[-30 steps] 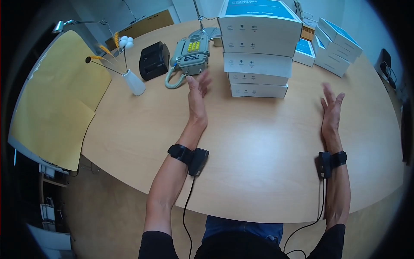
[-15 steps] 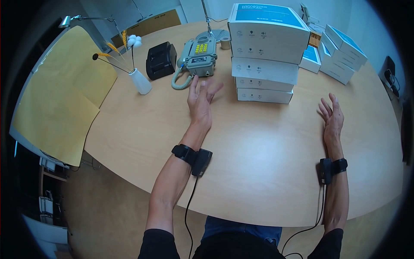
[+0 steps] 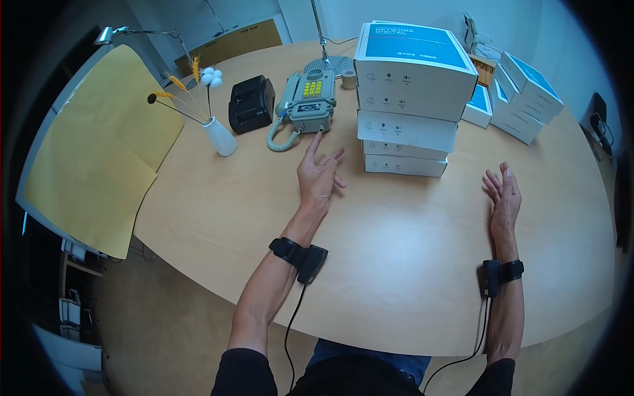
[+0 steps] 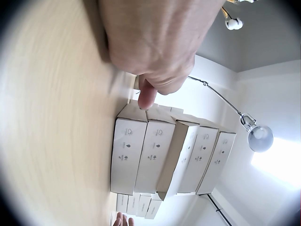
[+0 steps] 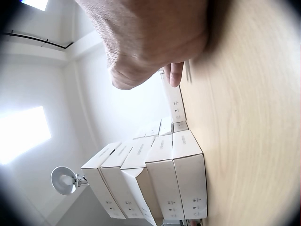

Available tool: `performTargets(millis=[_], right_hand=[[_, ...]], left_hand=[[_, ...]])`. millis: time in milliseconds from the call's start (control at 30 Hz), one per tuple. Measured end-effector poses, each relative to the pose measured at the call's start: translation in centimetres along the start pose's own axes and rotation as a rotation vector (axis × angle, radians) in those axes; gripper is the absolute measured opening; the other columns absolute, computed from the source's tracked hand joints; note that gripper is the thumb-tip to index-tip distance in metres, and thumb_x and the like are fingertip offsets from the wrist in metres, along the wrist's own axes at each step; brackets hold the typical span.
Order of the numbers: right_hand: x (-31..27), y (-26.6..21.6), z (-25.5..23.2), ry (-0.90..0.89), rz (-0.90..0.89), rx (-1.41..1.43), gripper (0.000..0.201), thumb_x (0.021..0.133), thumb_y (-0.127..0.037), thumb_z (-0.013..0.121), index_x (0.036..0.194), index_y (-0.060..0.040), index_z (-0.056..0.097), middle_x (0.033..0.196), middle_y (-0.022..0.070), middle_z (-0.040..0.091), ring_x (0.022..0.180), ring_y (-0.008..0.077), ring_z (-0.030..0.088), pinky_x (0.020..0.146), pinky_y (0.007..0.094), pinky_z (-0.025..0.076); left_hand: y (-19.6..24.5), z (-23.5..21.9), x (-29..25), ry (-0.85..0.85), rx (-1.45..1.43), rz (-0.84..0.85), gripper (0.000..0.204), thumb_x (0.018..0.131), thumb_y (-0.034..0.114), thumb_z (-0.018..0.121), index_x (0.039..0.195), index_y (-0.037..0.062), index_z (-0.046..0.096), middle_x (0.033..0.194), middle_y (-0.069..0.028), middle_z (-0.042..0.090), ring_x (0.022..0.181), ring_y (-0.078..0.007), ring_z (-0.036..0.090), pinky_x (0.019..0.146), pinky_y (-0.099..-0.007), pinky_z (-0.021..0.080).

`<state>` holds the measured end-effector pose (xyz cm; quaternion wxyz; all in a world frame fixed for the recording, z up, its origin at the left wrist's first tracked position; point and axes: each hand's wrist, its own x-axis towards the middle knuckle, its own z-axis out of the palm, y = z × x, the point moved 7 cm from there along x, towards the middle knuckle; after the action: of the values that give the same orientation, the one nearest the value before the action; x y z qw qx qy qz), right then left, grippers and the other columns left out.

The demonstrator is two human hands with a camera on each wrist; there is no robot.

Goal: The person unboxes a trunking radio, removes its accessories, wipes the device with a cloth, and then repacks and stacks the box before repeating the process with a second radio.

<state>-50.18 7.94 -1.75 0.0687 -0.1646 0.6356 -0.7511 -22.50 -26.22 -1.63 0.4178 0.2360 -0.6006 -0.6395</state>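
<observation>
My left hand (image 3: 317,181) lies over the table with its index finger stretched toward the front of a grey-green telephone (image 3: 309,99), the fingertip right at its lower front edge. The other fingers are spread apart and hold nothing. To the right of this hand stands a stack of white boxes (image 3: 411,132) with a blue label on top. One box in the middle of it has a flap sticking out, plain in the left wrist view. My right hand (image 3: 506,204) is on its edge on the table, right of the stack, palm inward and fingers loosely bent around nothing.
Left of the phone are a black cradle-like device (image 3: 251,104) and a white vase (image 3: 220,137) with dried stems. More white boxes (image 3: 522,109) are piled at the back right. A yellow sheet (image 3: 99,152) covers a panel on the left. Cables run from both wrist cameras.
My left hand has turned, and its index finger now points out at the phone with the others spread. The right hand stays beside the stack, fingers slightly more bent. The head view has shifted.
</observation>
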Motion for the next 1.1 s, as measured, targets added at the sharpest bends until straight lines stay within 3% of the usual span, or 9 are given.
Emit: performTargets(millis=[133, 233, 367, 467, 533, 667, 733, 900, 1100], right_hand=[[0.2, 0.3, -0.1, -0.012, -0.005, -0.014, 0.071, 0.108, -0.046, 0.049, 0.153, 0.0068, 0.036, 0.158, 0.0206, 0.04, 0.131, 0.0317, 0.058, 0.102, 0.0352, 0.052], [0.3, 0.4, -0.1, -0.02, 0.006, -0.013, 0.07, 0.108, -0.045, 0.049, 0.153, 0.0066, 0.037, 0.157, 0.0205, 0.041, 0.131, 0.0317, 0.058, 0.103, 0.0361, 0.052], [0.1, 0.5, -0.2, -0.013, 0.013, -0.008, 0.067, 0.108, -0.044, 0.048, 0.152, 0.0063, 0.039, 0.154, 0.0203, 0.045, 0.13, 0.0309, 0.059, 0.102, 0.0366, 0.053], [0.0, 0.0, 0.2, -0.027, 0.006, -0.024, 0.063, 0.109, -0.043, 0.048, 0.148, 0.0058, 0.045, 0.149, 0.0195, 0.051, 0.126, 0.0289, 0.062, 0.1, 0.0356, 0.053], [-0.2, 0.1, 0.1, -0.022, 0.005, -0.044, 0.06, 0.109, -0.042, 0.048, 0.145, 0.0055, 0.049, 0.145, 0.0189, 0.055, 0.123, 0.0274, 0.063, 0.099, 0.035, 0.053], [0.4, 1.0, -0.3, -0.062, -0.004, -0.057, 0.049, 0.109, -0.038, 0.05, 0.132, 0.0041, 0.061, 0.126, 0.0136, 0.066, 0.11, 0.0213, 0.068, 0.093, 0.0327, 0.055], [0.4, 1.1, 0.0, -0.077, -0.007, -0.072, 0.046, 0.109, -0.036, 0.051, 0.128, 0.0036, 0.064, 0.12, 0.0118, 0.069, 0.106, 0.0197, 0.069, 0.091, 0.0321, 0.055], [-0.1, 0.6, 0.4, -0.095, -0.018, -0.126, 0.042, 0.108, -0.034, 0.053, 0.125, 0.0015, 0.066, 0.112, 0.0097, 0.071, 0.102, 0.0172, 0.069, 0.086, 0.0299, 0.055], [0.3, 1.4, -0.7, -0.093, 0.027, -0.151, 0.038, 0.108, -0.031, 0.054, 0.123, 0.0013, 0.067, 0.109, 0.0085, 0.072, 0.097, 0.0148, 0.069, 0.085, 0.0281, 0.055]], left_hand=[[0.4, 0.2, -0.4, 0.014, 0.004, -0.051, 0.066, 0.097, 0.0, 0.054, 0.156, -0.0051, 0.025, 0.119, -0.0337, 0.068, 0.128, -0.0331, 0.062, 0.082, -0.0212, 0.059], [0.3, -0.1, -0.5, 0.069, -0.037, -0.099, 0.064, 0.099, 0.001, 0.056, 0.156, -0.0044, 0.026, 0.118, -0.0336, 0.068, 0.123, -0.0338, 0.065, 0.096, -0.0298, 0.057], [-0.3, -0.7, -0.1, 0.121, -0.052, -0.06, 0.066, 0.098, 0.001, 0.061, 0.155, -0.0035, 0.027, 0.127, -0.0282, 0.065, 0.122, -0.0302, 0.065, 0.097, -0.0321, 0.056], [0.3, 0.2, -0.6, 0.159, -0.253, -0.099, 0.068, 0.096, 0.0, 0.064, 0.154, -0.0025, 0.028, 0.12, -0.0126, 0.06, 0.104, -0.0163, 0.066, 0.09, -0.0238, 0.053], [-0.2, -0.3, -0.1, 0.114, -0.02, 0.011, 0.065, 0.093, -0.003, 0.066, 0.15, -0.0007, 0.035, 0.105, -0.0014, 0.047, 0.083, -0.0066, 0.054, 0.079, -0.0194, 0.047], [-1.3, -1.1, 0.3, 0.133, -0.002, 0.027, 0.055, 0.088, -0.007, 0.065, 0.14, -0.0003, 0.049, 0.096, 0.0022, 0.04, 0.072, -0.0039, 0.04, 0.069, -0.0177, 0.042], [-1.4, -1.6, 0.0, 0.178, 0.046, -0.046, 0.038, 0.084, -0.01, 0.063, 0.121, 0.0, 0.06, 0.089, 0.004, 0.043, 0.07, -0.0021, 0.04, 0.06, -0.0171, 0.036], [-1.3, -0.6, -0.4, 0.135, 0.034, -0.044, 0.02, 0.085, -0.01, 0.061, 0.098, 0.0044, 0.057, 0.075, 0.008, 0.039, 0.062, -0.0004, 0.037, 0.053, -0.0177, 0.03], [-1.4, -0.1, -0.6, 0.159, -0.042, -0.052, 0.03, 0.093, -0.001, 0.065, 0.082, 0.0135, 0.042, 0.068, 0.0068, 0.038, 0.047, -0.0021, 0.031, 0.041, -0.0232, 0.025]])
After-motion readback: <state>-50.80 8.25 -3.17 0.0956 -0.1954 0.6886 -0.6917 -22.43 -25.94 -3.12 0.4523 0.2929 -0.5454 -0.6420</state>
